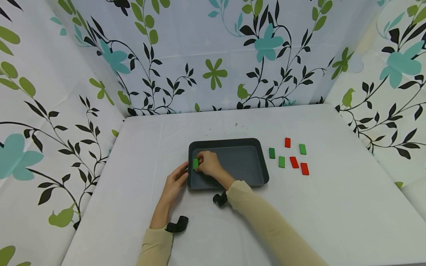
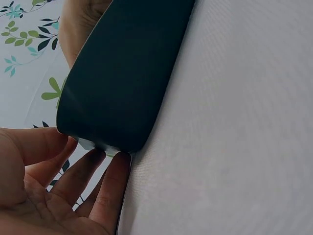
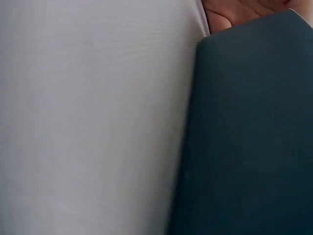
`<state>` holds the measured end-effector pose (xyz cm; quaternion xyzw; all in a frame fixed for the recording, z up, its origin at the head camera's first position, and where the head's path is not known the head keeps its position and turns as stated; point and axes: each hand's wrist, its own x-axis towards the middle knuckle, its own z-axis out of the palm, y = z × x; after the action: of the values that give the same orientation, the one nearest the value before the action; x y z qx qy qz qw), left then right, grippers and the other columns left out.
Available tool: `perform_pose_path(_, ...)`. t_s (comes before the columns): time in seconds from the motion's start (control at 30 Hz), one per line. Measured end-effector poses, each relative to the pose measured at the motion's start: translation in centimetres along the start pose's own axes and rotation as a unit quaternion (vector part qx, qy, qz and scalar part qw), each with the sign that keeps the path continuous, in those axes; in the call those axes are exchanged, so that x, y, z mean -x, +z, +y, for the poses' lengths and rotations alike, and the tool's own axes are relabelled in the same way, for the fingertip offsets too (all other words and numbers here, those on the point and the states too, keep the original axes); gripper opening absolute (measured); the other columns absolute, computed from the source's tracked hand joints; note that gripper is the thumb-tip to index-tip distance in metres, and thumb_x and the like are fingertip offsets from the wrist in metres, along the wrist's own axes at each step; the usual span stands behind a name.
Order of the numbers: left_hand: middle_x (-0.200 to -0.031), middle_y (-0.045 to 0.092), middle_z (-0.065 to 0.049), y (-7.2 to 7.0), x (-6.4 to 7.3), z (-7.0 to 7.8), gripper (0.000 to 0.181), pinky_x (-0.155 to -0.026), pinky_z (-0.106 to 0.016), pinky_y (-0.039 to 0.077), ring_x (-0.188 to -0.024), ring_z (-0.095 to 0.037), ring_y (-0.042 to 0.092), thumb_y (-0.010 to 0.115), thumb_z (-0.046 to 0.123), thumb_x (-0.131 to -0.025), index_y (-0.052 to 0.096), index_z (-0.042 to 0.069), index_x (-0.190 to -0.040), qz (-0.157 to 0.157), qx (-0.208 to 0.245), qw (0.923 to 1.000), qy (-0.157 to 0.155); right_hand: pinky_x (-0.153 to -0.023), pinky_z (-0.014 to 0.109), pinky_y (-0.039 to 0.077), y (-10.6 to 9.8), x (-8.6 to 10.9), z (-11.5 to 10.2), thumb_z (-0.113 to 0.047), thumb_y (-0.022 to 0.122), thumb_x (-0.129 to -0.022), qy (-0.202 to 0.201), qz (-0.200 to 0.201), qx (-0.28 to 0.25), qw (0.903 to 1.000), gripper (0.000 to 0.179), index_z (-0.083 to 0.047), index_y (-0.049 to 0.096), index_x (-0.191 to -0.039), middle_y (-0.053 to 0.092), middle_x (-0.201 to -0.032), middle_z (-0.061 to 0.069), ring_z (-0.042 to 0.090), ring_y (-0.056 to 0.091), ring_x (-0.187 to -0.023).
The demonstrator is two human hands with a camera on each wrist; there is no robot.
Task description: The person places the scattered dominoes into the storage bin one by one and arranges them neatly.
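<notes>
A dark grey rectangular tray (image 1: pixel 239 162) lies on the white table. Inside its left end, my right hand (image 1: pixel 209 163) pinches a small green tile (image 1: pixel 195 164) between thumb and fingers. My left hand (image 1: pixel 173 183) is at the tray's left end; in the left wrist view, the fingertips (image 2: pixel 117 164) touch the outside of its end wall (image 2: pixel 105 112). Only the tray's outer side wall (image 3: pixel 249 122) and part of the left hand (image 3: pixel 230 14) appear in the right wrist view, where the right hand and tile are hidden.
Right of the tray lie loose tiles: green ones (image 1: pixel 271 153), (image 1: pixel 281 162), (image 1: pixel 302 149) and red ones (image 1: pixel 287 142), (image 1: pixel 294 162), (image 1: pixel 304 169). Patterned curtains (image 1: pixel 213 48) enclose the white table (image 1: pixel 332 210) at the back and sides.
</notes>
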<state>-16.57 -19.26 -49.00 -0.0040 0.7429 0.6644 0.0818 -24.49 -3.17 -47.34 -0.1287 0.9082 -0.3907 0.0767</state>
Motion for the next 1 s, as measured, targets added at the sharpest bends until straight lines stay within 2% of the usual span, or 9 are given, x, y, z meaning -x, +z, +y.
perform_pose_path(0.4, -0.154, 0.039, -0.014, 0.2, -0.1, -0.1, 0.047, -0.085, -0.016, 0.045, -0.14, -0.029, 0.041, 0.046, 0.009, -0.103, 0.04, 0.01, -0.15, 0.004, 0.002, 1.0, 0.003, -0.079, 0.03, 0.053, 0.5, 0.1, 0.3, -0.012, 0.088, -0.071, -0.04, -0.006, 0.023, 0.9989, 0.052, 0.0, 0.069, -0.118, 0.07, -0.097, 0.008, 0.019, 0.064, -0.089)
perform_pose_path(0.57, -0.154, 0.04, -0.014, 0.2, -0.1, -0.2, 0.047, -0.085, -0.016, 0.045, -0.139, -0.029, 0.041, 0.046, 0.008, -0.103, 0.04, 0.009, -0.149, 0.004, 0.006, 1.0, 0.006, -0.079, 0.03, 0.054, 0.0, 0.4, 0.4, -0.013, 0.088, -0.071, -0.046, -0.004, 0.012, 0.9989, 0.053, 0.0, 0.068, -0.118, 0.071, -0.097, 0.009, 0.019, 0.067, -0.088)
perform_pose_path(0.77, -0.154, 0.039, -0.014, 0.3, -0.1, -0.1, 0.047, -0.085, -0.016, 0.045, -0.139, -0.029, 0.041, 0.047, 0.009, -0.103, 0.04, 0.01, -0.15, 0.003, 0.005, 1.0, 0.006, -0.075, 0.028, 0.054, -3.0, 1.7, 0.9, -0.014, 0.088, -0.072, -0.057, -0.003, -0.02, 0.9982, 0.06, 0.0, 0.064, -0.125, 0.068, -0.101, 0.01, 0.016, 0.067, -0.08)
perform_pose_path(0.9, -0.155, 0.039, -0.013, 0.3, 0.0, 0.0, 0.048, -0.086, -0.015, 0.044, -0.14, -0.028, 0.04, 0.048, 0.01, -0.103, 0.04, 0.011, -0.15, 0.006, 0.001, 1.0, 0.002, -0.073, 0.028, 0.052, -6.1, 3.3, 2.0, -0.016, 0.086, -0.074, -0.06, -0.007, -0.033, 0.9976, 0.064, -0.005, 0.061, -0.132, 0.065, -0.111, 0.011, 0.014, 0.063, -0.081)
perform_pose_path(1.0, -0.155, 0.038, -0.013, 0.3, 0.0, 0.0, 0.048, -0.086, -0.014, 0.044, -0.141, -0.028, 0.039, 0.049, 0.01, -0.103, 0.04, 0.011, -0.15, 0.009, -0.002, 1.0, 0.001, -0.075, 0.03, 0.051, -9.1, 5.1, 3.4, -0.016, 0.085, -0.076, -0.077, -0.011, -0.037, 0.9963, 0.067, -0.007, 0.057, -0.136, 0.063, -0.119, 0.014, 0.017, 0.064, -0.086)
